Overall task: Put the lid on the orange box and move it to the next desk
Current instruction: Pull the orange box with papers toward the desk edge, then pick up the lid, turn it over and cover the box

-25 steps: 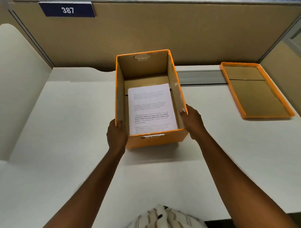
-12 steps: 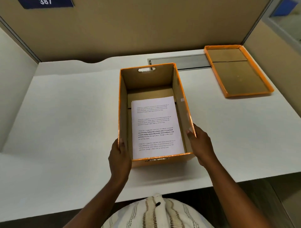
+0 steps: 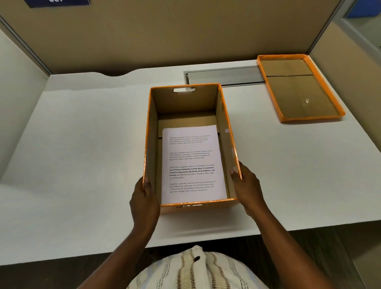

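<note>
The orange box (image 3: 151,132) stands open on the white desk (image 3: 82,144), near the front edge, with a printed sheet of paper (image 3: 190,163) lying flat inside. My left hand (image 3: 144,202) grips the box's left wall near the front corner, thumb inside the rim. My right hand (image 3: 246,187) grips the right wall the same way. The orange lid (image 3: 299,88) lies upside down at the desk's back right, apart from the box.
Beige partition panels (image 3: 165,31) close off the desk at the back and on both sides. A grey cable tray cover (image 3: 222,75) is set in the desk behind the box. A blue sign (image 3: 59,2) hangs at the top left.
The box has come toward me to the desk's front edge, held in both hands. The view has tilted down, so the lid and partition sit further away.
</note>
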### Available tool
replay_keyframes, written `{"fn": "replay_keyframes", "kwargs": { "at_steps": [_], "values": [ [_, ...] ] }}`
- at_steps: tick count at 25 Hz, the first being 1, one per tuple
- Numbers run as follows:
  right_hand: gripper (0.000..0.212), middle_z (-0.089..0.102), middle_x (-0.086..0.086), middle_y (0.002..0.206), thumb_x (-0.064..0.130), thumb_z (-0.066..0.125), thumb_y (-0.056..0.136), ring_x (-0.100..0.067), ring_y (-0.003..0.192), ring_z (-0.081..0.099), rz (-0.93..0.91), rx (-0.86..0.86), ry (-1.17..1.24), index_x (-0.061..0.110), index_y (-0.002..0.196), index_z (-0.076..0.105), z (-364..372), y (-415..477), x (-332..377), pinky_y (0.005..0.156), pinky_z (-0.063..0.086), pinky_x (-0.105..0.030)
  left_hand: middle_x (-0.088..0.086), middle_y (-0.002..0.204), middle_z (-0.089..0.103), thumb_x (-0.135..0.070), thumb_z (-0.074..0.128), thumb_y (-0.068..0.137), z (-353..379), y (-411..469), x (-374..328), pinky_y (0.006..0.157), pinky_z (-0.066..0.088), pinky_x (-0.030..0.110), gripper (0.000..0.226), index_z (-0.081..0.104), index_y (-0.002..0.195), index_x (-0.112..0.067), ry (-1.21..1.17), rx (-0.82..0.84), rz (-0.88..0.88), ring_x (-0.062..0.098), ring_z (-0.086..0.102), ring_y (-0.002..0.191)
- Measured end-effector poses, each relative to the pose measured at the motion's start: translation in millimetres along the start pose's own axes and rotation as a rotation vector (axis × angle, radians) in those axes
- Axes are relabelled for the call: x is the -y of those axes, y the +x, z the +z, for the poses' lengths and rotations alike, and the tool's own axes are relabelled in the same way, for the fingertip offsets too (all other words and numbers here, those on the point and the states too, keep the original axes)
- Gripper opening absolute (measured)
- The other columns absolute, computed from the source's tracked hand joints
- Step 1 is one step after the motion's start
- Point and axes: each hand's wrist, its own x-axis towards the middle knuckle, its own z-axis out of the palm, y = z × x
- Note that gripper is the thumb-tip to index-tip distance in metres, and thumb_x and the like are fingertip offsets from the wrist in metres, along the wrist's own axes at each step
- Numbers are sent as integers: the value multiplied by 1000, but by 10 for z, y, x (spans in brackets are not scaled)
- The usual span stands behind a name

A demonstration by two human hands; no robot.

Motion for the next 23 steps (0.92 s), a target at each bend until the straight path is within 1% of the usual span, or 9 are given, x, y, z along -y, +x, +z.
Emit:
{"fn": "replay_keyframes", "kwargs": {
  "at_steps": [4, 7, 9, 11, 13, 15, 17, 19, 23],
  "values": [
    [43, 64, -1, 120, 30, 48, 95, -13, 95, 58, -15, 8, -27, 24, 137, 45, -15, 10, 1, 75, 43, -21, -10, 83, 59, -42, 29, 99, 9, -6, 10, 56, 38, 20, 44, 56, 119, -14, 26, -8, 5, 4, 57, 76],
    [39, 60, 26, 93, 37, 52, 91, 3, 72, 57, -46, 51, -31, 31, 130, 50, -57, -6, 13, 58, 37, -4, 2, 114, 63, -56, 33, 92, -49, -32, -27, 74, 51, 26, 62, 46, 134, -12, 84, 31, 15, 12, 62, 95],
    [38, 60, 31, 87, 50, 53, 86, 6, 80, 62, -53, 86, 0, 34, 121, 54, -113, 6, 26, 55, 41, -4, 15, 143, 47, -59, 38, 88, -94, -39, -96, 102, 45, 47, 74, 35, 142, -9, 239, -62, 62, 32, 49, 127],
    [53, 65, 17, 114, 61, 51, 81, -8, 107, 61, -42, 105, 42, 29, 124, 52, -167, 63, 41, 77, 47, -16, 17, 146, 43, -57, 40, 89, -103, -63, -257, 110, 35, 50, 70, 39, 138, -7, 300, -148, 200, 33, 39, 135],
    [65, 55, 3, 135, 63, 49, 81, -17, 123, 52, -14, 88, 61, 24, 133, 46, -232, 164, 67, 90, 43, -29, 16, 135, 53, -47, 43, 93, -35, -102, -509, 103, 41, 39, 53, 52, 125, -6, 231, -129, 351, 29, 48, 124],
    [63, 52, -1, 139, 60, 47, 84, -20, 125, 50, -16, 44, 52, 21, 134, 46, -297, 301, 105, 91, 41, -30, 12, 119, 64, -39, 46, 94, 106, -120, -753, 87, 44, 26, 38, 61, 111, -8, 215, -71, 460, 19, 56, 103],
    [57, 54, -3, 137, 55, 47, 87, -21, 124, 51, -23, -4, 47, 19, 132, 48, -395, 480, 141, 88, 40, -28, 4, 113, 68, -45, 42, 95, 316, -123, -1039, 80, 47, 29, 41, 65, 109, -15, 246, 55, 504, 15, 59, 98],
    [54, 54, -5, 136, 51, 48, 89, -22, 123, 51, -24, -52, 48, 16, 130, 49, -513, 694, 160, 89, 40, -28, 1, 114, 69, -54, 37, 90, 584, -117, -1349, 84, 50, 33, 53, 66, 111, -15, 210, 208, 507, 15, 61, 103],
    [55, 53, -10, 136, 45, 53, 88, -26, 125, 50, -29, -138, 9, 10, 130, 49, -778, 1190, 153, 101, 43, -37, 13, 99, 73, -45, 42, 95, 1223, -16, -1886, 77, 49, 35, 47, 69, 95, -6, 144, 420, 533, 21, 64, 91]
  ]
}}
